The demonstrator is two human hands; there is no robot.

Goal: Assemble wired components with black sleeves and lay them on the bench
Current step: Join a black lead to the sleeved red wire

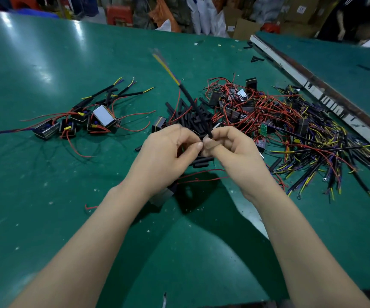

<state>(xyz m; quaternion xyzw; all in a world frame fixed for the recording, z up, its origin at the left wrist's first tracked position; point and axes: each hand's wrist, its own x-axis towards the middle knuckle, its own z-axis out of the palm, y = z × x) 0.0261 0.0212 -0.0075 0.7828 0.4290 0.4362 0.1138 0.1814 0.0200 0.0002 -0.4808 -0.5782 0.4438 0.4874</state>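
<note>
My left hand (167, 153) and my right hand (230, 150) meet fingertip to fingertip above the green bench (46, 192). My right hand pinches the near end of a long black-sleeved cable (194, 105) that slants up and away; its yellow and blue wire tips are blurred. My left hand pinches something small at the same spot, hidden by the fingers. A boxy component (164, 196) with red wires hangs under my left wrist. Loose black sleeves (193, 118) lie in a heap just behind the hands. Several finished components (84, 121) lie at the left.
A tangle of red-wired components (246, 105) and sleeved yellow-blue cables (326, 156) fills the right side. A raised bench edge (313, 85) runs diagonally at the far right. A person sits at the top right. Boxes and bags stand beyond the bench.
</note>
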